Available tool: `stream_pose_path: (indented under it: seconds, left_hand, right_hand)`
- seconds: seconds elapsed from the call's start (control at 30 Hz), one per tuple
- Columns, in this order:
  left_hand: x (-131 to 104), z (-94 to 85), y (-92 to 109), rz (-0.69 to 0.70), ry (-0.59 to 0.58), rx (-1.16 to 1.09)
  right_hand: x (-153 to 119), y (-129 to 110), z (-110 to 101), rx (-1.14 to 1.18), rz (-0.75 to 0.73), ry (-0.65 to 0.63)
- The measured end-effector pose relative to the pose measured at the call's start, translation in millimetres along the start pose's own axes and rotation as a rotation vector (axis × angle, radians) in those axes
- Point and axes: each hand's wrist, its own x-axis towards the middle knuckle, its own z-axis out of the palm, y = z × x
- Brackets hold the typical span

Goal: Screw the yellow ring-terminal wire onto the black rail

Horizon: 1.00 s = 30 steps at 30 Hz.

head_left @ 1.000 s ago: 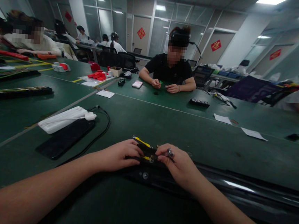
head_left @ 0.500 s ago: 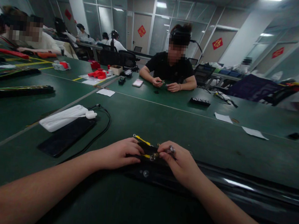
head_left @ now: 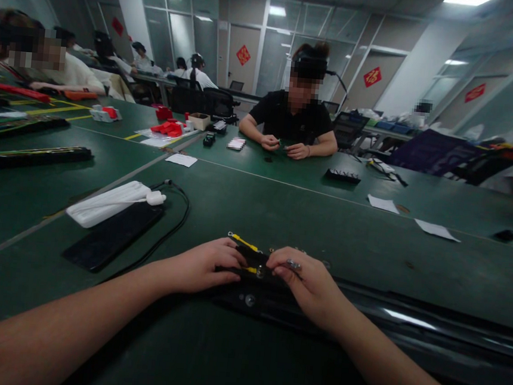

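Observation:
A long, glossy black part point(head_left: 407, 316) lies across the table and runs off to the right. At its near left end, my left hand point(head_left: 214, 264) is closed around a dark edge, with thumb and fingers on either side. A yellow wire with a ring terminal point(head_left: 245, 242) sticks out beyond the fingers, and another short yellow wire point(head_left: 250, 270) ends at a small metal ring beside my fingertips. My right hand point(head_left: 305, 277) is closed in a pinch just right of that ring. What its fingertips hold is hidden. A silvery round piece point(head_left: 294, 265) shows on its fingers.
To the left, a white power bank point(head_left: 109, 203) with a plug rests against a black phone point(head_left: 113, 237), and a black cable point(head_left: 179, 225) curves beside them. Papers point(head_left: 383, 203) lie farther back. Across the table a person in black point(head_left: 296, 121) handles small parts.
My right hand has shifted slightly to the left and its fingers have turned a little, so the metal ring shows more. My left hand keeps its place.

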Motion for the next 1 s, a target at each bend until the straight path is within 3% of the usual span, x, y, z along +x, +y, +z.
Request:
stream_pose_path:
  seconds: [1.0]
  left_hand:
    - [0.7,-1.0,1.5,-0.011,-0.011,0.005]
  right_hand:
    - [1.5,-4.1,0.8,-0.063,0.097,0.018]
